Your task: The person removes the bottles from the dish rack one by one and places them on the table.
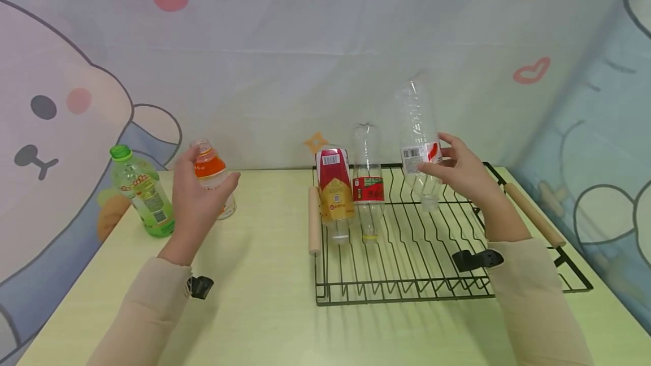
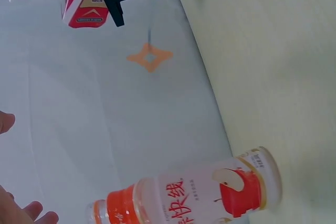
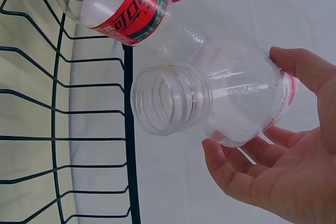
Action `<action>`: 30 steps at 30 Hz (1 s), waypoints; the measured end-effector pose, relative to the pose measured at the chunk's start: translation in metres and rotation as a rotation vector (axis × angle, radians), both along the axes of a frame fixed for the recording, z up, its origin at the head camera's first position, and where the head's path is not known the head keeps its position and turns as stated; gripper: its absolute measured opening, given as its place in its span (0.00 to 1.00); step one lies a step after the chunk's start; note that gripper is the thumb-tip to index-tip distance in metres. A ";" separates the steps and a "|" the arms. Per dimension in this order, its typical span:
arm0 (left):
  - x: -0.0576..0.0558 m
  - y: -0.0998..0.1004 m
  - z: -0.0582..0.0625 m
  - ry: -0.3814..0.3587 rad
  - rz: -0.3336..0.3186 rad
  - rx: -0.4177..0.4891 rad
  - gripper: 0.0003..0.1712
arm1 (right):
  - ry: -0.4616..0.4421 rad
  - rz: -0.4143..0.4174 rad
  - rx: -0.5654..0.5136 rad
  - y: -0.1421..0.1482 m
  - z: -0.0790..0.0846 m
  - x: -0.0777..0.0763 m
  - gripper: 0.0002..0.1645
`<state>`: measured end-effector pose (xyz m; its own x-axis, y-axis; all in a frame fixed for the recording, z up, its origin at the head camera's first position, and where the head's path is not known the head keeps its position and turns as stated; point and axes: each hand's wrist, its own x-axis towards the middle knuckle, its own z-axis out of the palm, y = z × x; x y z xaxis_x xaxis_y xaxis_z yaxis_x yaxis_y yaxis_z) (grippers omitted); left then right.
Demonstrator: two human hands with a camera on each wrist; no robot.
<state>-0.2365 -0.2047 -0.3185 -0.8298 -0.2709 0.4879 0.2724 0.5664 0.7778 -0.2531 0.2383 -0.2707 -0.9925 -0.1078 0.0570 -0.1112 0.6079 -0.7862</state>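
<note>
My right hand (image 1: 465, 177) grips a clear plastic bottle (image 1: 417, 112) by its label, with fingers and thumb round it. The bottle is upside down, its capless mouth pointing at the black wire rack (image 1: 404, 284); the right wrist view shows the threaded neck (image 3: 173, 98) close up. Over on the left, my left hand (image 1: 195, 202) is held with thumb and fingers spread apart. A white bottle with an orange neck band (image 2: 194, 195) stands on the table by that hand, partly hidden behind it in the head view.
A green bottle (image 1: 147, 196) with a green cap stands at the far left. On the rack's left side, a red-and-gold bottle (image 1: 335, 191) and a clear bottle with a red label (image 1: 368, 188) sit upside down. Wooden handles (image 1: 314, 219) flank the rack; a printed cloth (image 1: 264, 61) hangs behind.
</note>
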 end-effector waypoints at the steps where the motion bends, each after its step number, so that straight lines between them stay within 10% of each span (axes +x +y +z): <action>1: 0.001 0.002 0.002 0.018 -0.011 -0.020 0.45 | 0.001 0.002 0.006 0.000 0.001 0.001 0.57; 30: 0.040 0.051 0.050 0.145 -0.318 -0.365 0.42 | 0.030 0.252 0.283 -0.033 0.044 0.040 0.48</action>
